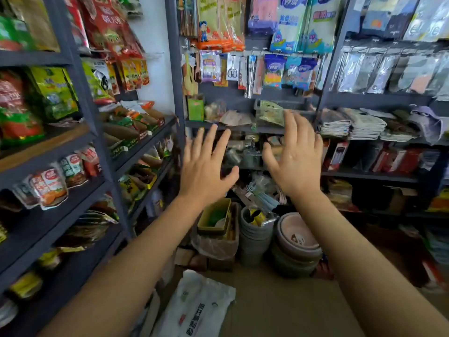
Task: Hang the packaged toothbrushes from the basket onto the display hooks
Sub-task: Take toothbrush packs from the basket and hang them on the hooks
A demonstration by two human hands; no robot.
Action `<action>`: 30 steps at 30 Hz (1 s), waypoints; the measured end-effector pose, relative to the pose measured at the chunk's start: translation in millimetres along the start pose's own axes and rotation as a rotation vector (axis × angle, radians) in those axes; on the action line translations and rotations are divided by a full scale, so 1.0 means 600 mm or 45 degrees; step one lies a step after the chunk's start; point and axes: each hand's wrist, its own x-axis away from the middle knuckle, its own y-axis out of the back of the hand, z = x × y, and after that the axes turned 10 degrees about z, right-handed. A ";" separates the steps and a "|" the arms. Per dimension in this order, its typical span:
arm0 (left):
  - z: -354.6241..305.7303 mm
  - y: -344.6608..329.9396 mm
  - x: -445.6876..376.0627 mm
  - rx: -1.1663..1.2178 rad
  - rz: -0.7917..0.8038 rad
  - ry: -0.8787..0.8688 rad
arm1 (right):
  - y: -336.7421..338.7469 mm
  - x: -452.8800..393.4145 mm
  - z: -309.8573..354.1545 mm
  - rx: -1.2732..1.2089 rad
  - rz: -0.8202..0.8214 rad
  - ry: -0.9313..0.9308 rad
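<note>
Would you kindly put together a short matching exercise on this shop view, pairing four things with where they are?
Things:
1. left hand
2. packaged scissors
3. stacked basins
4. white plastic bag

Places:
A. hanging on a hook of the back display
B. lying on the floor nearest the camera
C. raised with fingers spread, holding nothing, beside the right hand
D. standing on the floor below the shelves, right of the stacked grey buckets

Pairs: 1-C, 2-A, 3-D, 4-B
</note>
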 end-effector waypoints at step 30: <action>-0.498 -0.685 -0.500 0.351 1.125 -0.768 | -0.258 0.115 -0.767 -0.087 0.760 -1.089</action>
